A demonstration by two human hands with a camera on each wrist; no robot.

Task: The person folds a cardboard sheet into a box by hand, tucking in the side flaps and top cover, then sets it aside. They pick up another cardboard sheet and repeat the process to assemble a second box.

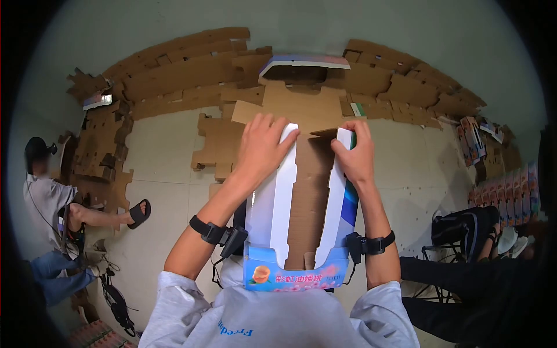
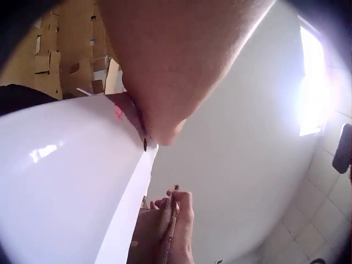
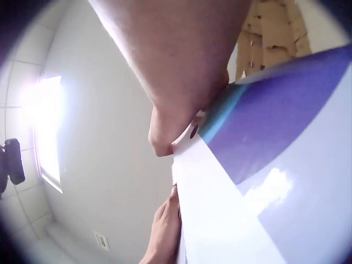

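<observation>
A printed cardboard box (image 1: 264,232) stands upright before the person's chest, its top open between two white side flaps. The low near panel is blue with a peach picture and pink lettering, and bare brown cardboard shows inside. At the far left corner, my left hand (image 1: 261,145) grips the side wall, thumb over the white flap. My right hand (image 1: 357,153) grips the opposite wall, its thumb on the inner side and its fingers outside. Purple and teal print covers the outer right wall (image 3: 280,115) in the right wrist view. A brown flap (image 1: 326,134) sticks inward beside the right hand.
Flattened brown cardboard sheets (image 1: 185,81) lie along the far wall. Just beyond the box is another cardboard piece (image 1: 304,104). A seated person (image 1: 49,191) is at left. Stacked printed boxes (image 1: 507,194) and a black bag (image 1: 458,229) are at right.
</observation>
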